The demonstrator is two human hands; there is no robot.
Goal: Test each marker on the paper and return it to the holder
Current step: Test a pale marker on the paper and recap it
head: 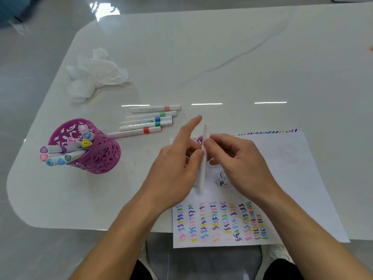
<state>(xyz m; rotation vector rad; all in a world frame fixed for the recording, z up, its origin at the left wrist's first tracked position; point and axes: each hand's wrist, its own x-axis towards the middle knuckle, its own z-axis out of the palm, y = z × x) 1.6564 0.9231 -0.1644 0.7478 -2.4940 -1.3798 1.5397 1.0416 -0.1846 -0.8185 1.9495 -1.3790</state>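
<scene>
Both hands hold one white marker (202, 174) upright above the paper (282, 178). My left hand (177, 164) pinches its middle with thumb and curled fingers, the index finger pointing straight out. My right hand (236, 158) grips the marker's upper part with thumb and fingertips. The sheet carries rows of coloured squiggles (220, 221) near its front edge. At the left stands the purple perforated holder (96, 158) with several markers (60, 156) leaning out of it. Several more white markers (149, 120) with coloured bands lie side by side behind the holder.
A crumpled white tissue (94, 73) lies at the back left with a thin stick under it. The glossy white table (242, 67) has a rounded left edge. The paper overhangs the front edge; my knees show below.
</scene>
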